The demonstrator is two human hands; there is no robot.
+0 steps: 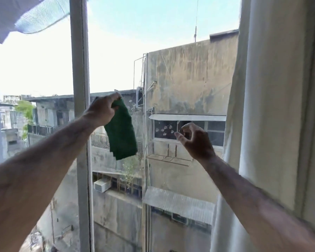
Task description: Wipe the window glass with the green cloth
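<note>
The bare left forearm is reaching up and forward, its hand [103, 110] pinching shut at the fingertips, knuckles up. The bare right forearm is rising too, its hand [195, 140] hanging empty, fingers loosely curled and apart.

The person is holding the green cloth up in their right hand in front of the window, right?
Not quite. The head view shows the green cloth hanging from the left hand, not the right. The right hand is empty, fingers curled. It is in front of the window glass.
</note>
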